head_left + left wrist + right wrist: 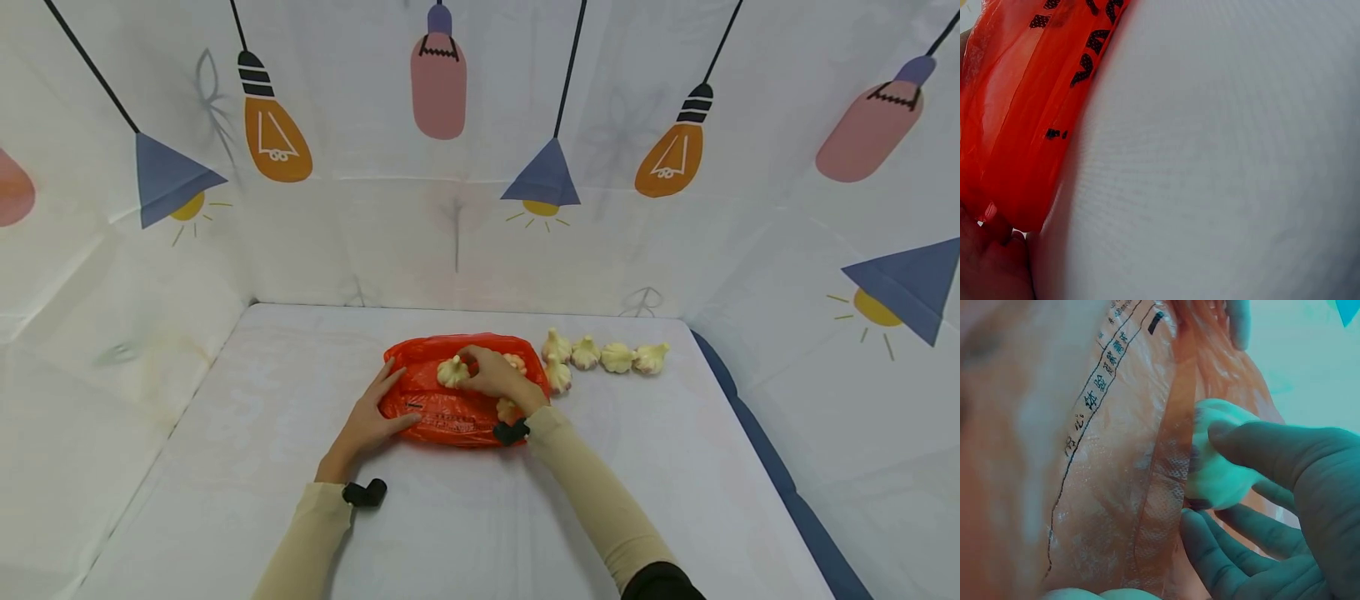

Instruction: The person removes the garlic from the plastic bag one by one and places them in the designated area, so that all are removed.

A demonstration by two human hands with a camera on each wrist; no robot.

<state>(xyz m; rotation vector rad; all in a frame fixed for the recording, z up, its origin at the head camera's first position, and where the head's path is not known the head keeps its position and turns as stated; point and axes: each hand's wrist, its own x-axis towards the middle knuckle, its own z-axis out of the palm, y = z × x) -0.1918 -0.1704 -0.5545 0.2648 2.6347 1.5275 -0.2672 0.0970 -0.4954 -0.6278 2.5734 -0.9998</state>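
A red plastic bag (pixel 450 417) with dark printing lies spread in a tray-like shape on the table. My right hand (pixel 495 373) pinches a garlic bulb (pixel 452 372) between thumb and fingers over the bag's middle; the bulb (pixel 1222 456) shows close to a fold of the bag in the right wrist view. At the bag's left side rests my left hand (pixel 369 421), fingers spread along the edge and thumb at the front corner. More garlic, orange-tinted, shows at the bag's right, one bulb (pixel 514 363) behind my right hand and another (pixel 507 410) by its wrist.
Several garlic bulbs (pixel 617 357) sit in a rough row to the right of the bag, the nearest bulb (pixel 557 375) close against its right edge. The white table (pixel 465 517) meets a patterned cloth backdrop (pixel 450 275) behind and at both sides.
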